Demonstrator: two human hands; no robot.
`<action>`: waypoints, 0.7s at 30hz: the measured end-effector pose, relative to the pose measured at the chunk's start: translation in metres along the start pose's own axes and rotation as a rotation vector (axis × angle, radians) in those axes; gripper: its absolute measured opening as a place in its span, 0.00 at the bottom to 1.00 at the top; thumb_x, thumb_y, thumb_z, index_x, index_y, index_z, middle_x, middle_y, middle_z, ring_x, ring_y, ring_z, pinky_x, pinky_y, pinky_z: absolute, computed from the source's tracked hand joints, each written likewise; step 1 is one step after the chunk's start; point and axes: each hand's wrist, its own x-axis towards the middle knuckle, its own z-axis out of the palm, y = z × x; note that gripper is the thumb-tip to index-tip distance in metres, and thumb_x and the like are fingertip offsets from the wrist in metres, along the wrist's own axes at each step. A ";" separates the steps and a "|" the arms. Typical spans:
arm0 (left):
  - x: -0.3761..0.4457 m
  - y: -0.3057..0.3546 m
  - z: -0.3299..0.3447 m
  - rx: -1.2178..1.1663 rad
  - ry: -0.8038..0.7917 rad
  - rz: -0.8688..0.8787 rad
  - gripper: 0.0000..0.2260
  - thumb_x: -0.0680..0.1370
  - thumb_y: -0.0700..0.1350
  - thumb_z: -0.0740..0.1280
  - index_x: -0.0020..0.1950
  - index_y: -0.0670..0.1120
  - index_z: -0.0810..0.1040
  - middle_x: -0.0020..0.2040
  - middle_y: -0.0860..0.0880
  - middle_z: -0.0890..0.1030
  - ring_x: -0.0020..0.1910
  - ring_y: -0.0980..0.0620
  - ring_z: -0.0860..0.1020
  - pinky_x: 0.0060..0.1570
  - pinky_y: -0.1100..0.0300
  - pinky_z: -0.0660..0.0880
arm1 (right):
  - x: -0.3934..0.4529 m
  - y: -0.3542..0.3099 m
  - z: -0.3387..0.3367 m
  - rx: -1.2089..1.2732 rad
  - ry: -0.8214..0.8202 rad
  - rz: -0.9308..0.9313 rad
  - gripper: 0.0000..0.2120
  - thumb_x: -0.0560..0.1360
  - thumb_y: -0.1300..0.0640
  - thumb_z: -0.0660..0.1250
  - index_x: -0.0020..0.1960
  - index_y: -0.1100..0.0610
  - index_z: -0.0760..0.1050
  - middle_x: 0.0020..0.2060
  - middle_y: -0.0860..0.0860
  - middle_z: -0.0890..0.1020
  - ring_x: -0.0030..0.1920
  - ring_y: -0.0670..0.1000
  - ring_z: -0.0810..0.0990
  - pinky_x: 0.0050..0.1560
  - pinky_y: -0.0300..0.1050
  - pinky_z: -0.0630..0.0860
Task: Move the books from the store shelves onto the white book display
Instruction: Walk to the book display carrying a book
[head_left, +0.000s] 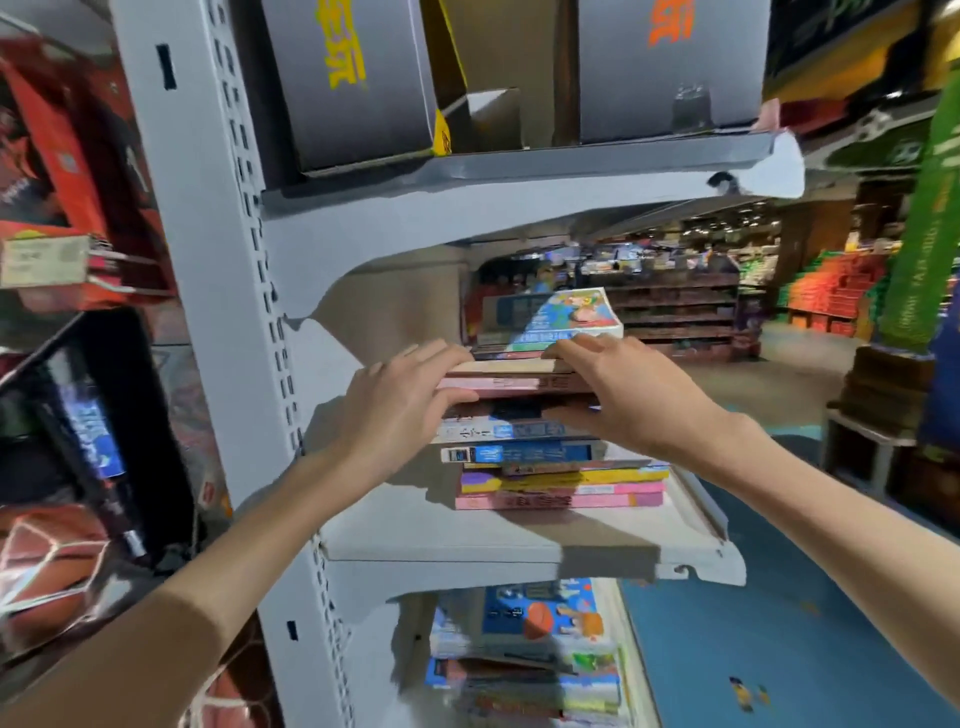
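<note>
Far out past the left hand (400, 410), at the left edge, hang red packaged goods (62, 171), with a netted brown basketball (47, 571) below them. Just beside that hand's wrist rises the white perforated metal shelf upright (208, 312), and above both hands a grey shelf board (519, 161) carries two grey cardboard boxes (353, 78) printed in yellow and orange, leaving only a low opening for reaching in. Between the hands sits the stack of flat-lying paperback books (540, 457) on the white metal shelf (519, 540); their spines face the person and their long axes run left to right. The spines go from cream and pink at the top, through dark, white and blue in the middle, to yellow, purple and pink at the bottom. The left hand presses its curled fingers and thumb around the left ends of the upper books. The right hand (623, 395) lies with fingers over the top cream book and thumb tucked lower against the spines, gripping the same upper bundle. Beyond the fingertips a white-edged book with a cartoon cover (561, 317) lies on further books. Beneath the hands, a lower shelf holds another pile of colourful books (535, 660). Right of the right hand lie a blue floor (779, 623) and blurred store aisles.
</note>
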 end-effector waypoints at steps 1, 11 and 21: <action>-0.002 0.004 -0.008 0.009 0.017 0.006 0.10 0.81 0.54 0.66 0.62 0.55 0.77 0.54 0.58 0.80 0.52 0.52 0.78 0.45 0.51 0.77 | 0.003 0.002 -0.001 -0.028 0.018 -0.010 0.21 0.76 0.40 0.68 0.63 0.51 0.70 0.54 0.51 0.82 0.51 0.58 0.80 0.41 0.50 0.73; -0.046 0.032 -0.048 -0.497 0.045 -0.867 0.35 0.68 0.68 0.71 0.55 0.39 0.70 0.39 0.46 0.76 0.31 0.51 0.73 0.27 0.62 0.69 | 0.008 -0.017 0.002 -0.143 0.084 -0.147 0.14 0.80 0.44 0.62 0.63 0.47 0.69 0.46 0.54 0.85 0.44 0.62 0.82 0.39 0.52 0.77; -0.079 0.062 -0.067 -1.669 0.114 -1.211 0.21 0.78 0.52 0.72 0.63 0.40 0.77 0.54 0.35 0.84 0.54 0.39 0.84 0.52 0.44 0.82 | -0.018 -0.112 -0.045 -0.173 0.114 -0.230 0.13 0.75 0.46 0.69 0.59 0.45 0.76 0.39 0.50 0.85 0.38 0.59 0.84 0.30 0.46 0.72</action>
